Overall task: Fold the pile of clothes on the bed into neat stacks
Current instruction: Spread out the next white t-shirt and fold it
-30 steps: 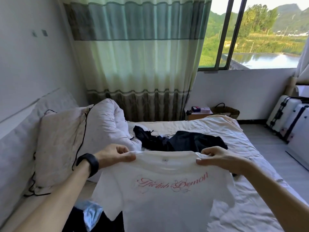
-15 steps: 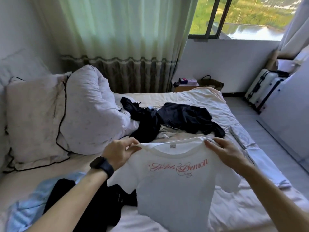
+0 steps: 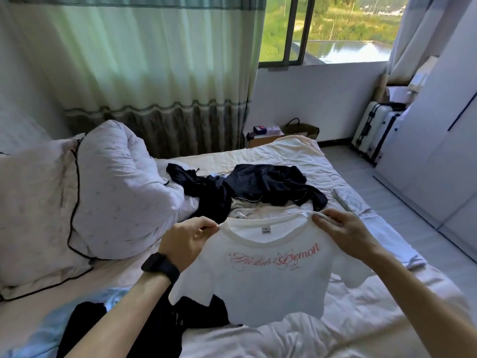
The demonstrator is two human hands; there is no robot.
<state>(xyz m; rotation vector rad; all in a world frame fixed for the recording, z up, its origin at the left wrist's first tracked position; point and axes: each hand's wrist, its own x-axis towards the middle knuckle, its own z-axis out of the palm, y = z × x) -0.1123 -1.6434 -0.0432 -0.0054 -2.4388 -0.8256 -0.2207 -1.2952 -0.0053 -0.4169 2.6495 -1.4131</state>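
Note:
A white T-shirt (image 3: 265, 285) with pink script lettering hangs in the air above the bed (image 3: 348, 321). My left hand (image 3: 187, 240) pinches its left shoulder, and my right hand (image 3: 346, 232) pinches its right shoulder. Its front faces me and its hem dangles just above the sheet. Beyond it, dark crumpled clothes (image 3: 247, 187) lie heaped mid-bed. A black garment (image 3: 154, 326) and a light blue one (image 3: 49, 329) lie at the near left, partly under my left arm.
A rumpled duvet (image 3: 121, 189) and a pillow (image 3: 33, 208) fill the left side of the bed. A folded white cloth (image 3: 348, 200) lies at the bed's right edge. Suitcases (image 3: 374, 130) and a wardrobe (image 3: 438, 140) stand to the right, a bedside table (image 3: 265, 136) at the far end.
The view has tilted down and shifted slightly right. Both hands kept hold of the T-shirt's shoulders and brought it lower, closer to the bed.

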